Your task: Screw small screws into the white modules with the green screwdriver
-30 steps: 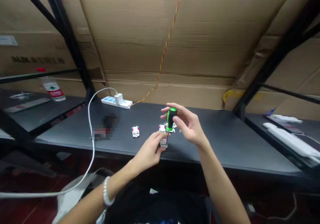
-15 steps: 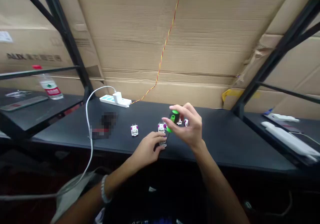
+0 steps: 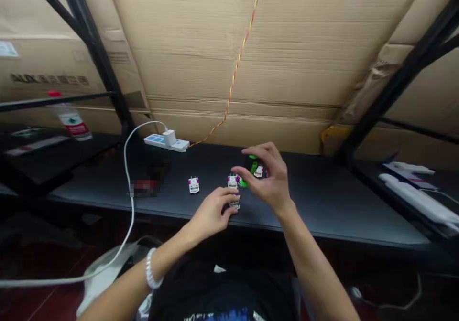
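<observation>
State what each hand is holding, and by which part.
The right hand grips a green-and-black screwdriver by its handle; whether the left hand holds the white module under it cannot be told.

On my feed, my right hand (image 3: 267, 180) has curled its fingers further over the green-handled screwdriver (image 3: 254, 168), hiding most of the handle that stood out upright a second ago, and a small white module (image 3: 258, 171) now shows just beside it.

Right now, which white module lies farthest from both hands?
The leftmost module, standing apart on the black table; the other modules bunch close to the left hand and right hand.
</observation>
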Motion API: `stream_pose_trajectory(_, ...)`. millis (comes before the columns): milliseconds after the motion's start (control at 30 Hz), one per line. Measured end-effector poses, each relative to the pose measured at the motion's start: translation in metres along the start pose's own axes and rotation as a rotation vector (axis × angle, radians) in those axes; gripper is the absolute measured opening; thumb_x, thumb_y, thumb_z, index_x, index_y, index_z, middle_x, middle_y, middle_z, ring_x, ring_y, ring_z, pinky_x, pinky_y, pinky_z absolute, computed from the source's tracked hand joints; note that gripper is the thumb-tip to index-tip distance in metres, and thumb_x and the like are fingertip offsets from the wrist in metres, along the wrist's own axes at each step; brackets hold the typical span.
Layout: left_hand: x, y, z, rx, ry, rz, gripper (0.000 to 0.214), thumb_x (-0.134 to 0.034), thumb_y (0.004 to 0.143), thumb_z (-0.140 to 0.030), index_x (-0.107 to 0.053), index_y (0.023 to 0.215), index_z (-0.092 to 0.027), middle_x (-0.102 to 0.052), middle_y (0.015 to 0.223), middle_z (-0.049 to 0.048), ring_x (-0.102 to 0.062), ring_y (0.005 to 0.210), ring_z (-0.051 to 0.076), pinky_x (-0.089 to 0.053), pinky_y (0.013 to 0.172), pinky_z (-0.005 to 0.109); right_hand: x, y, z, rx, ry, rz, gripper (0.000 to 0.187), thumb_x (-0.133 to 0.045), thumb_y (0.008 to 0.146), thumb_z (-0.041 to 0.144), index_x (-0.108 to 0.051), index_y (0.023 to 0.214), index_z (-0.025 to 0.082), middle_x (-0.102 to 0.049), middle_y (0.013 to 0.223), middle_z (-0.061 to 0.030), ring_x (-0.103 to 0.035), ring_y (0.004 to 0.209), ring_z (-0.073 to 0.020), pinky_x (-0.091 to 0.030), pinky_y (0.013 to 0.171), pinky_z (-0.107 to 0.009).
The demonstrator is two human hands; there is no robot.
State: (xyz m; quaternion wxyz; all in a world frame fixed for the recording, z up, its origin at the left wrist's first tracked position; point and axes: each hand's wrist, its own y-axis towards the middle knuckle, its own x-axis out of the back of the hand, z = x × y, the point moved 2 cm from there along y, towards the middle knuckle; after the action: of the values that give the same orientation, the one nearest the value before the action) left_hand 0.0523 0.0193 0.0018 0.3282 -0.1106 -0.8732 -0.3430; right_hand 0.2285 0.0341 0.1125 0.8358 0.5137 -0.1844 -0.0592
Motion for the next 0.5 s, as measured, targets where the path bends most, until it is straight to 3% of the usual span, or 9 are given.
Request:
stream_pose_trajectory(100,0.0010,0.0002,-0.0013,0.019,0.014,0.010,0.023,-0.074,0.092,-0.012,-0.081,0.113,-0.021,-0.077,0.129,0.0102,-0.072,0.119,0.027,-0.060,0.110,0.046,-0.0002,-0.0030,-0.0015,-0.059,0.175,0.147,0.033,-0.067,0.101,0.038,-0.071,0.133,0.029,-0.070,0.123,-0.0105,-0.072,0.101,-0.0248,-0.063,0.095,-0.046)
stream_pose_trajectory(167,0.0012,0.0003,-0.0016,0.022,0.008,0.010,0.024,-0.073,0.092,-0.012,-0.081,0.113,-0.021,-0.077,0.131,0.0100,-0.072,0.121,0.027,-0.059,0.111,0.046,-0.0001,-0.0046,-0.0037,-0.122,0.313,0.227,0.034,-0.059,0.106,0.035,-0.068,0.139,0.030,-0.072,0.125,-0.0096,-0.074,0.102,-0.0238,-0.064,0.094,-0.045)
stream_pose_trajectory(233,0.0006,0.0001,-0.0009,0.018,0.003,0.009,0.024,-0.073,0.093,-0.012,-0.080,0.114,-0.020,-0.076,0.133,0.0101,-0.071,0.122,0.027,-0.058,0.112,0.046,0.0012,-0.0034,-0.0043,-0.133,0.271,0.183,0.029,-0.067,0.102,0.035,-0.073,0.129,0.030,-0.073,0.112,-0.0071,-0.073,0.093,-0.0216,-0.065,0.085,-0.040)
stream_pose_trajectory(367,-0.0008,-0.0003,0.0016,0.011,0.002,0.007,0.024,-0.074,0.092,-0.013,-0.080,0.114,-0.021,-0.077,0.131,0.0100,-0.071,0.121,0.028,-0.059,0.111,0.047,0.0029,0.0019,0.0008,-0.018,-0.027,0.000,0.024,-0.089,0.084,0.040,-0.079,0.102,0.028,-0.066,0.090,-0.0030,-0.063,0.076,-0.0187,-0.061,0.074,-0.036)
stream_pose_trajectory(433,-0.0009,-0.0004,0.0018,0.015,0.000,0.010,0.023,-0.074,0.092,-0.013,-0.081,0.113,-0.021,-0.077,0.131,0.0097,-0.071,0.121,0.027,-0.059,0.111,0.047,0.0021,0.0014,0.0013,-0.004,-0.023,0.022,0.028,-0.086,0.087,0.041,-0.078,0.111,0.028,-0.069,0.099,-0.0053,-0.066,0.084,-0.0206,-0.062,0.082,-0.039)
stream_pose_trajectory(500,-0.0004,-0.0003,0.0011,0.021,0.000,0.012,0.022,-0.074,0.092,-0.013,-0.081,0.113,-0.020,-0.077,0.131,0.0099,-0.071,0.120,0.027,-0.059,0.111,0.047,0.0011,-0.0013,-0.0019,-0.063,0.138,0.125,0.037,-0.073,0.098,0.040,-0.071,0.133,0.029,-0.072,0.117,-0.0089,-0.072,0.097,-0.0227,-0.063,0.090,-0.042)
